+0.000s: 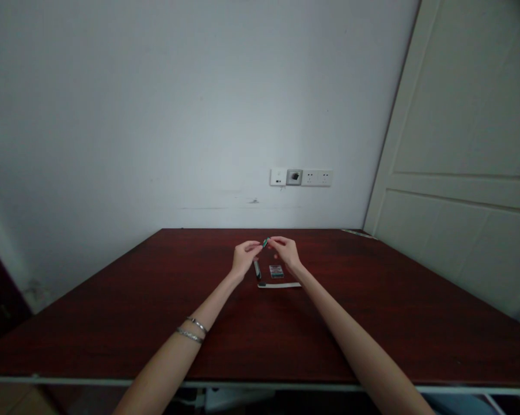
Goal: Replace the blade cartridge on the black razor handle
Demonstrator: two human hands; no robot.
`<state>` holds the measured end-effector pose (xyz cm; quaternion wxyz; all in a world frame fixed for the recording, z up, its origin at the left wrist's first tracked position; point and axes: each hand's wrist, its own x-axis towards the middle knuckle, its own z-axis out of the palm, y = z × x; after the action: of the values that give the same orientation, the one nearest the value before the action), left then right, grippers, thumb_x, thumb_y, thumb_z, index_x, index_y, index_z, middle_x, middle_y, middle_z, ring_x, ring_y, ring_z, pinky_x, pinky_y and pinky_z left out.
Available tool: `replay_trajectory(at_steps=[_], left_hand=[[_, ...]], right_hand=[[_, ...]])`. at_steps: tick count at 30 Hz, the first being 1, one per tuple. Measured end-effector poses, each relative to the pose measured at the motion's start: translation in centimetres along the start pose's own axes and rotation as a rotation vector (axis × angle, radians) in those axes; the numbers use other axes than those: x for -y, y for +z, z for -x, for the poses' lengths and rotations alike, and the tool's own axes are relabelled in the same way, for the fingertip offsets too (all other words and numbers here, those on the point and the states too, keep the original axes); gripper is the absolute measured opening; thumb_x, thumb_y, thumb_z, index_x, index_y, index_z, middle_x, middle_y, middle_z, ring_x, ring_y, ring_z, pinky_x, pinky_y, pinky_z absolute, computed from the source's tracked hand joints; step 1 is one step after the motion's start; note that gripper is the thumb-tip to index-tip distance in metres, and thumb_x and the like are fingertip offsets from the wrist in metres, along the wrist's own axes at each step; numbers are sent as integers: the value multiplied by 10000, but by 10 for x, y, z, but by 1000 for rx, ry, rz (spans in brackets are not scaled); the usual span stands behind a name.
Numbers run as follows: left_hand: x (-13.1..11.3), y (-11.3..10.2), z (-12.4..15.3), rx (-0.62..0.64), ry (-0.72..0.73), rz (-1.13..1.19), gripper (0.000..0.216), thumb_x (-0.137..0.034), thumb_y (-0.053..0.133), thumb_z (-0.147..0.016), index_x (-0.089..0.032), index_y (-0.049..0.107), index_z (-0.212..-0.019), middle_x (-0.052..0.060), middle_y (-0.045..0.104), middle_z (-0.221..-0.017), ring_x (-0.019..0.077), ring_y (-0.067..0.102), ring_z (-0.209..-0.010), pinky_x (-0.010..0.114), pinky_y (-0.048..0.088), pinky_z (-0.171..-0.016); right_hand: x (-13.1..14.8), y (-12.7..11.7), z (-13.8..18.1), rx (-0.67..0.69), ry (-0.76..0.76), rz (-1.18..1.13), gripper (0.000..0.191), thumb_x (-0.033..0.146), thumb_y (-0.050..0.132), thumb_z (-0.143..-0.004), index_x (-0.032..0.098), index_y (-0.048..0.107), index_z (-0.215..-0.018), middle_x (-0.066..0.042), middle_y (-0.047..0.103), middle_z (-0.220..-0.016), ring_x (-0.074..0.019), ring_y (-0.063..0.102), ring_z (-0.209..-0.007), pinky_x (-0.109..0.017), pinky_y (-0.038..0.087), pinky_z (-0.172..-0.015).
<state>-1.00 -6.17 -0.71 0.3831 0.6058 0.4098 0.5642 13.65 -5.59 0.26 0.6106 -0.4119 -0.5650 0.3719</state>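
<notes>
My left hand (245, 257) and my right hand (285, 252) meet above the table, each with its fingertips pinched on a small green object (265, 242). It is too small for me to tell its kind. Just below the hands lies a small flat clear case (276, 271) with dark and reddish contents. Near my left fingers is a slim grey-and-black piece (257, 270), its upper end partly behind the hand. A long whitish strip with a dark end (281, 285) lies crosswise nearer to me, its right end reaching my right wrist.
The dark red wooden table (125, 311) runs back to a white wall (177, 115). Wall sockets (317, 177) sit above its far edge. A pale panelled door (467, 173) stands along the right side. A thin pale strip (358, 233) lies at the far right corner.
</notes>
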Motion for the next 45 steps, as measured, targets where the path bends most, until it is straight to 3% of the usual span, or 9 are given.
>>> replay_trajectory(at_steps=[7,18,27,35,45], left_hand=[[-6,2,5,-16,-126,155,289,-289,702,-649,-90,658,-854,117,692,-820,205,661,-739,268,531,-581],[-11,-5,0,-68,-103,275,221,-240,729,-588,-75,666,-722,84,674,-650,160,652,-618,249,515,-608],[-6,-17,-13,-32,-38,10,92,-125,645,-614,-83,679,-689,46,655,-573,131,623,-544,235,512,-562],[2,-19,-14,60,124,-197,121,-166,615,-658,-101,697,-717,57,673,-618,141,633,-580,222,500,-562],[10,-16,-15,141,59,-207,153,-145,634,-660,-76,675,-791,79,681,-658,153,642,-608,257,516,-607]], right_hand=[[0,2,1,33,-8,5,369,428,639,-628,95,655,-788,-76,660,-705,-142,582,-593,-168,393,-350],[3,-1,-1,57,-54,8,388,403,659,-622,105,670,-869,-80,682,-749,-157,593,-615,-173,395,-326],[5,-19,-9,150,-104,174,389,414,654,-644,101,698,-870,-64,692,-762,-44,431,-358,-194,388,-324],[7,-18,-4,217,-160,364,305,386,612,-691,111,701,-789,-41,660,-657,-61,439,-369,-185,367,-331],[-5,-26,-12,308,-169,482,281,354,577,-700,106,696,-759,-64,663,-706,-82,470,-445,-186,363,-377]])
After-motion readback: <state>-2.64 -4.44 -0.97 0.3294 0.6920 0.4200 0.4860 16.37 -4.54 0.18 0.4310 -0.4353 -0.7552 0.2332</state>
